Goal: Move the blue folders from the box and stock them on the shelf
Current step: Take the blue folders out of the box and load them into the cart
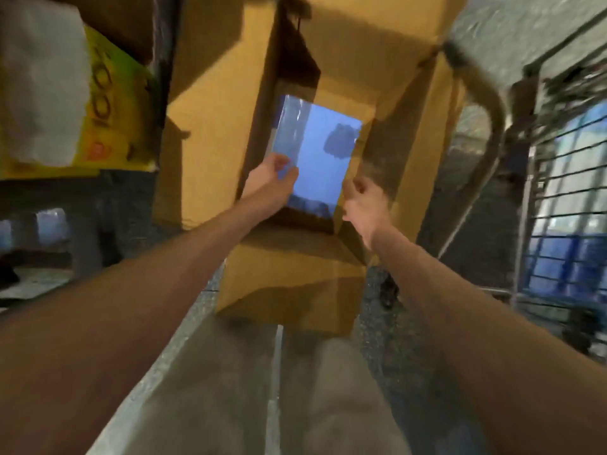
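A pack of blue folders wrapped in clear plastic stands inside an open cardboard box on the floor in front of me. My left hand grips the pack's lower left edge, thumb on its face. My right hand hovers at the pack's lower right edge with fingers apart; whether it touches the pack is unclear because of blur. The box flaps are folded outward. The pack's bottom is hidden in the box's shadow.
A shelf unit stands on the left, holding a yellow carton with white paper on it; blue items sit on a lower level. A wire cage trolley with blue contents stands on the right. My legs are below.
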Available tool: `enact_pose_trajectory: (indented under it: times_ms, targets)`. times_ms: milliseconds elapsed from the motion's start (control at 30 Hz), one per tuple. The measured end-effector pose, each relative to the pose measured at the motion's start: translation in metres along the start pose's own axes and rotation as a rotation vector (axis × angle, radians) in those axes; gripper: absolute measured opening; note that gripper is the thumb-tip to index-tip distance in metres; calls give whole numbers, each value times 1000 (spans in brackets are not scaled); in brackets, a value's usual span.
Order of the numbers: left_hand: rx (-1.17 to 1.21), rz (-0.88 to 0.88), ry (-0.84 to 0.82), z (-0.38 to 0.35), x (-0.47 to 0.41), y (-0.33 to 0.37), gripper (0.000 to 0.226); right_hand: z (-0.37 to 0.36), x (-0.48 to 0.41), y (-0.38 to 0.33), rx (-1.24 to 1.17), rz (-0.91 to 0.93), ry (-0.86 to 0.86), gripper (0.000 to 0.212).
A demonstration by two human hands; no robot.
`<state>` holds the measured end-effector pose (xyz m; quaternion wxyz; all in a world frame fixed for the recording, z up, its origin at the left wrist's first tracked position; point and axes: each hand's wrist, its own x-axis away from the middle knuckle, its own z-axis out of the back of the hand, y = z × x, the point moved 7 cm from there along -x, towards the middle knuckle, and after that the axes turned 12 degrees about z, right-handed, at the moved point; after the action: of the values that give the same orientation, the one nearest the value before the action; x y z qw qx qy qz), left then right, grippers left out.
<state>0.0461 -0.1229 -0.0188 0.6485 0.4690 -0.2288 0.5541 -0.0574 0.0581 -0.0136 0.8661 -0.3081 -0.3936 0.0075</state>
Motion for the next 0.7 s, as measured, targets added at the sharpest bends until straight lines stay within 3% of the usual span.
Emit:
enact_pose_trajectory:
  times_ms: [267, 400, 500, 700]
  targets:
    - [-22, 151, 16, -92, -150, -58, 61, -86, -121, 86, 111, 10, -57, 45]
    - [-32, 41, 43, -116, -199, -56, 61, -111, -171, 120, 73, 32, -13, 53]
    - [-23, 9, 139, -122, -229, -67, 79, -123, -194, 143, 80, 18, -56, 59]
    - [-158, 98, 322, -115, -250, -72, 68, -127, -202, 169, 49, 34, -82, 52]
